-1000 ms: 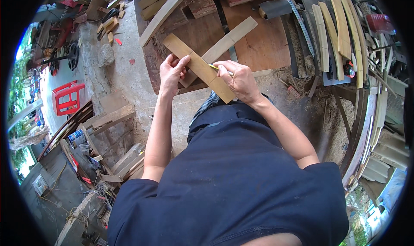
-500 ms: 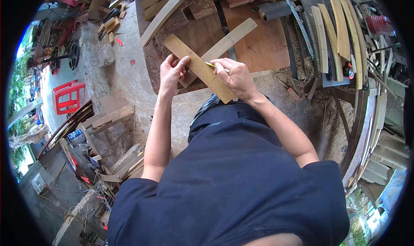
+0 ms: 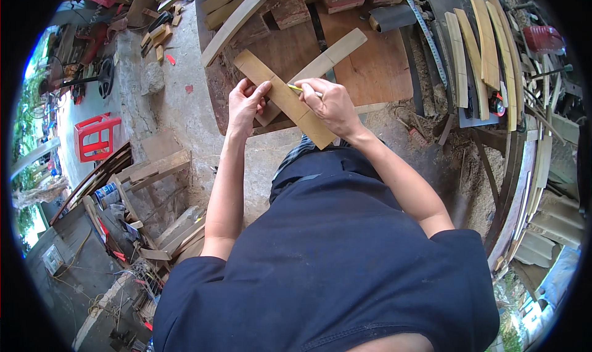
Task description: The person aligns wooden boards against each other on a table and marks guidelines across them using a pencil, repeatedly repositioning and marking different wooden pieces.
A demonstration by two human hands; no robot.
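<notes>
**Left hand [image 3: 245, 107] pinches the yellowish board [image 3: 287, 103], right hand [image 3: 336, 108] grips the pencil [image 3: 296, 88]**

Our hands sit apart, one on either side of the board. With the left we clamp its left edge, thumb over the top face, which seems meant to keep it from turning. Our right fingers close round the yellow pencil, its point near the board's right edge; we cannot tell whether it touches. Holding it low, close to the point, probably gives us finer control.

The board slants in front of our waist, its near end toward our body, likely so that both hands reach it easily. A thin dark line crosses its face. It passes over a paler board [image 3: 336, 51], which lies across the brown table [image 3: 376, 68]; whether the two touch is unclear. To our right, long strips [image 3: 484, 40] lie side by side, perhaps lined up to stay within reach.
</notes>
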